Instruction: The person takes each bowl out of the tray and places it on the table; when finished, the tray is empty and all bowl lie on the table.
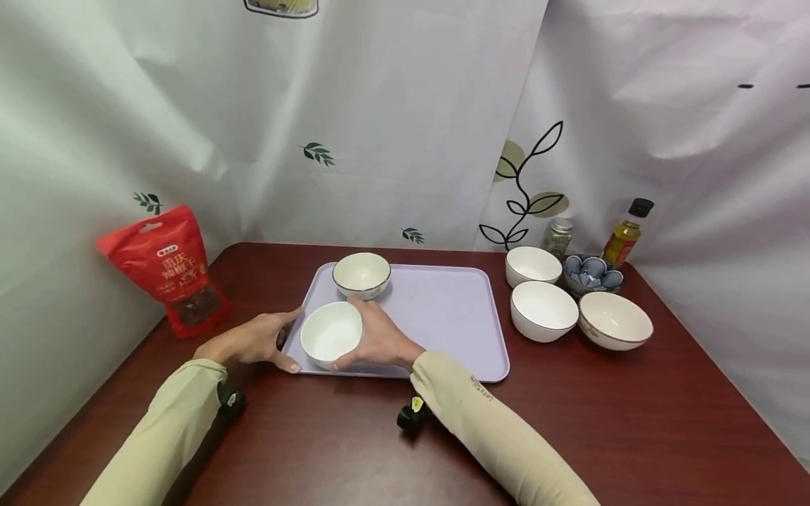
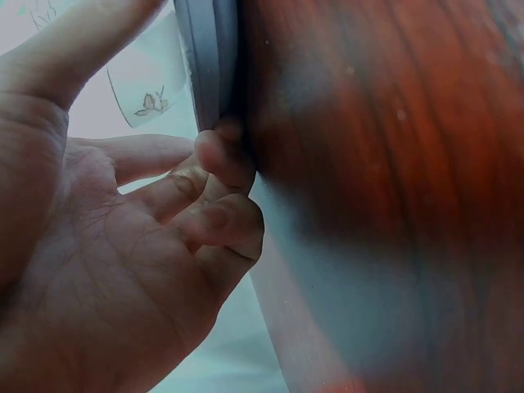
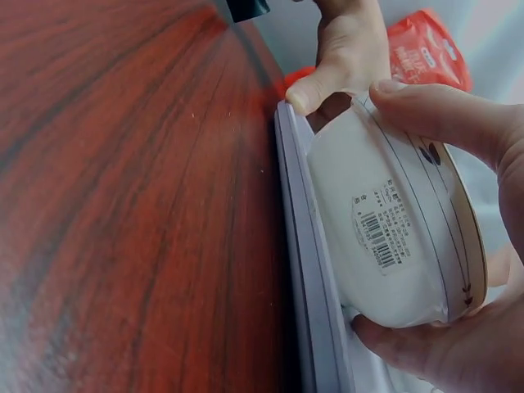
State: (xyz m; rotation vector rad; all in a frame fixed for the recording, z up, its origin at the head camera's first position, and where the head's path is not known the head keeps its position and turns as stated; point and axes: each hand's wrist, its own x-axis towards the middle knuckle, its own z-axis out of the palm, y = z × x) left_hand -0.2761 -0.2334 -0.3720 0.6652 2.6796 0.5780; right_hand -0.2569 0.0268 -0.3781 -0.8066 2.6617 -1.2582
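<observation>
My right hand (image 1: 382, 339) grips a white bowl (image 1: 331, 333) at the tray's near left corner, thumb on its near side and fingers behind. The right wrist view shows a barcode label (image 3: 381, 233) on the bowl's side and a leaf pattern by its rim. At the left edge of the pale lilac tray (image 1: 443, 309), my left hand (image 1: 253, 341) holds the rim, its thumb at the front corner and its fingers curled against the side in the left wrist view. Behind the gripped bowl, a patterned bowl (image 1: 362, 275) stands on the tray.
Right of the tray stand two white bowls (image 1: 544, 311) and a cream bowl (image 1: 615, 321). Behind them are a bowl of blue patterned pieces (image 1: 591, 274), a spice jar (image 1: 558, 239) and an oil bottle (image 1: 623, 239). A red pouch (image 1: 171, 270) leans at the left wall.
</observation>
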